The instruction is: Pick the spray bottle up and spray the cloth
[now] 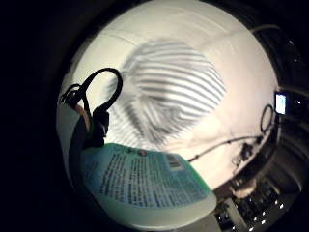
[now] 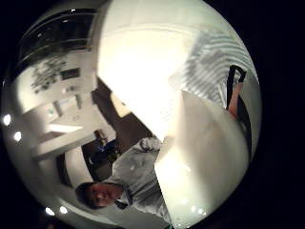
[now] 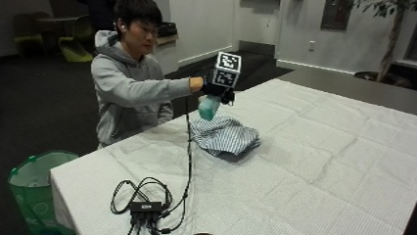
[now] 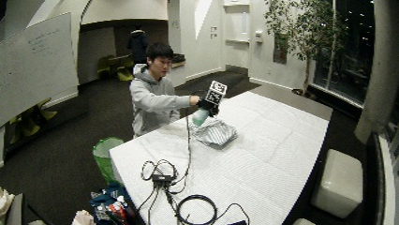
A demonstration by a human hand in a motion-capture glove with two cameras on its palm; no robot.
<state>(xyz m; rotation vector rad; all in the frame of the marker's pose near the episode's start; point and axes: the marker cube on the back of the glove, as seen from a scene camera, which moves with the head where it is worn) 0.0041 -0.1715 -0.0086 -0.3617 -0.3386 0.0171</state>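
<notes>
A striped grey-and-white cloth [image 3: 224, 135] lies crumpled on the white table [image 3: 312, 161] in front of the person. My gloved right hand [image 3: 212, 86] grips a pale teal spray bottle [image 3: 208, 107] in the air just above the cloth's near edge. In the little finger side palm view the bottle's printed label [image 1: 145, 181] sits close to the palm, with the striped cloth [image 1: 171, 92] spread below it. The thumb side palm view shows the bottle's pale body [image 2: 205, 162] filling one side and a bit of the cloth [image 2: 209, 67] beyond it. The wide outside view shows the hand [image 4: 205, 105], bottle [image 4: 199, 117] and cloth [image 4: 216, 132].
A black cable box with looped cables [image 3: 147, 205] lies near the table's front corner, and one cable [image 3: 189, 147] runs up to the hand. A green bin [image 3: 33, 188] stands on the floor beside the table. A white stool [image 4: 336, 180] stands on the far side.
</notes>
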